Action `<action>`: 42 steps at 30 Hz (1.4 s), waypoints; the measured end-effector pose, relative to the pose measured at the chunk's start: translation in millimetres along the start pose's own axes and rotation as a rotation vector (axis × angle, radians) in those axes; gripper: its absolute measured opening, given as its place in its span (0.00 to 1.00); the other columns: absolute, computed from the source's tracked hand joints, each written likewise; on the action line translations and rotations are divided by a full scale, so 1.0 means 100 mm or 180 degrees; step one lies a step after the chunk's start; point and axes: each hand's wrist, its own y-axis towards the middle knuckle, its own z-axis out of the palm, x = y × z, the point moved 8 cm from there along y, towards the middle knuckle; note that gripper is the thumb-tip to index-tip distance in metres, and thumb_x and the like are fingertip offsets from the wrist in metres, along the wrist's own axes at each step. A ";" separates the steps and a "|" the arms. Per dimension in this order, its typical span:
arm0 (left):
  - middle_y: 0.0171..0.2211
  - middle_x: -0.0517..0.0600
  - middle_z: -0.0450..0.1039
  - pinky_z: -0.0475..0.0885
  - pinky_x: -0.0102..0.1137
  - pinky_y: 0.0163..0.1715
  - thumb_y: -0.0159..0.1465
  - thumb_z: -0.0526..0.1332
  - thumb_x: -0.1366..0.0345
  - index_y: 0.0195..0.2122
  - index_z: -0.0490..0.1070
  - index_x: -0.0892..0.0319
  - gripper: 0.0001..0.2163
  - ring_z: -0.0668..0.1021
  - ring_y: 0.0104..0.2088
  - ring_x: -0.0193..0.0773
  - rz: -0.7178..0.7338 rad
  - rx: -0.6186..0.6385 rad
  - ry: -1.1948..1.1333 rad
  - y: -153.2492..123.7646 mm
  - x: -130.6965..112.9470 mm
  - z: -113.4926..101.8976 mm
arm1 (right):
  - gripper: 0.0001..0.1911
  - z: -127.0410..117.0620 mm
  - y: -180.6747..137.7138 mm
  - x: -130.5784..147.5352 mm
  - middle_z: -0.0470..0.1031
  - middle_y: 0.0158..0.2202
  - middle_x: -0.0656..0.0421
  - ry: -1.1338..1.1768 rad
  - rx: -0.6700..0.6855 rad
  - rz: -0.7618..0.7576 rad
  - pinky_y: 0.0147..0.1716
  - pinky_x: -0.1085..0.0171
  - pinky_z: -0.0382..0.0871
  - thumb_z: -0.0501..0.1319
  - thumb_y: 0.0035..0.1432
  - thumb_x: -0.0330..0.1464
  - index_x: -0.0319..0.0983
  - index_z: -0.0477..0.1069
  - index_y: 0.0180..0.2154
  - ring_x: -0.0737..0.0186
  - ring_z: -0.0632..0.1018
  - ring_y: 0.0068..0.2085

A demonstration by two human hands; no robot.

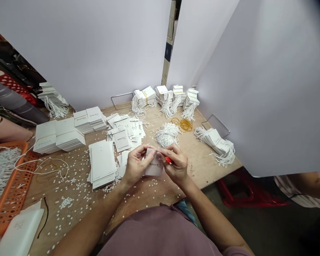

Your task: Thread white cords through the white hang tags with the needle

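Note:
My left hand [137, 161] is closed on a white hang tag [155, 168] printed "SHUI.B.Y", held upright above the table's front edge. At the tag's top edge, the fingertips of my right hand [176, 161] meet those of the left. A small red object [168, 160] pokes out of the right hand's closed fingers; the rest of it is hidden, so its kind is unclear. Just beyond the hands lies a heap of white tag strings [167, 135]. Loose printed tags [122, 139] are piled to the left, beside a stack of blank-looking white cards [102, 161].
Bundled tags with strings [146, 96] line the back, and another bundle [216, 142] lies right. Rubber bands [186, 124] sit nearby. Banded card stacks [69, 137], an orange basket [24, 192] of strings and a white power bank-like object [22, 231] are left. White panels [96, 53] enclose the table.

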 end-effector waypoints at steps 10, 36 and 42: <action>0.40 0.51 0.82 0.74 0.43 0.50 0.62 0.65 0.74 0.44 0.79 0.52 0.12 0.79 0.47 0.46 0.2128 -0.0038 0.1780 -0.23 -0.41 -0.20 | 0.23 0.14 -0.10 0.08 0.79 0.23 0.61 0.2044 0.1288 0.1781 0.13 0.70 0.73 0.63 0.61 0.38 0.40 0.72 0.57 0.77 0.55 0.13; 0.39 0.55 0.76 0.75 0.37 0.40 0.67 0.58 0.76 0.48 0.73 0.61 0.11 0.78 0.41 0.41 0.2479 0.1197 0.2378 -0.35 -0.55 -0.06 | 0.08 0.25 0.05 0.32 0.72 0.49 0.51 -0.1144 0.1263 -0.0842 0.40 0.59 0.76 0.59 0.64 0.28 0.39 0.77 0.39 0.59 0.76 0.46; 0.36 0.52 0.78 0.73 0.33 0.37 0.67 0.62 0.71 0.41 0.77 0.60 0.05 0.79 0.36 0.38 0.1477 0.1145 0.1894 -0.20 -0.44 -0.09 | 0.04 0.14 0.17 0.42 0.69 0.40 0.56 -0.0433 0.0849 -0.0400 0.29 0.66 0.76 0.61 0.65 0.33 0.40 0.72 0.37 0.64 0.74 0.36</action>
